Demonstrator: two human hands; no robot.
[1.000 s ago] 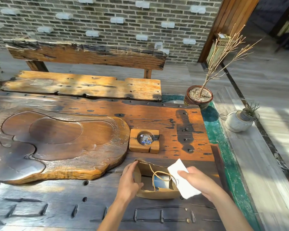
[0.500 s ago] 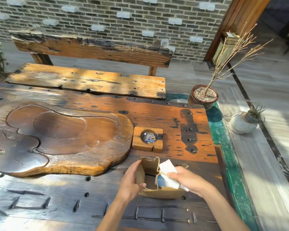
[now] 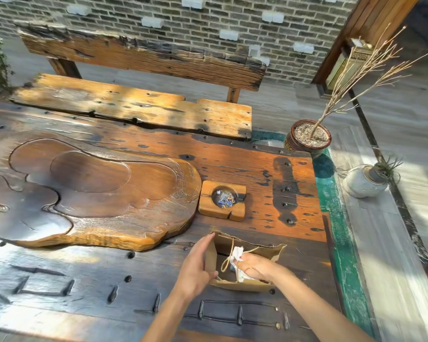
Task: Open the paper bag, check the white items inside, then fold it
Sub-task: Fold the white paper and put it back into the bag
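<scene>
1. One long wooden table fills most of the view, with a bench beyond its far edge.
2. One big carved wooden slab lies on the table's left part.
3. One square wooden ashtray sits just right of the slab, with small scraps in its round hollow.
4. One brown paper bag stands open at the table's near edge, in front of the ashtray, its twine handle looped over the mouth.
5. The left hand grips the bag's left wall, fingers along the outside and thumb at the near rim.
6. The right hand is inside the bag's mouth, fingers closed on crumpled white paper.
</scene>
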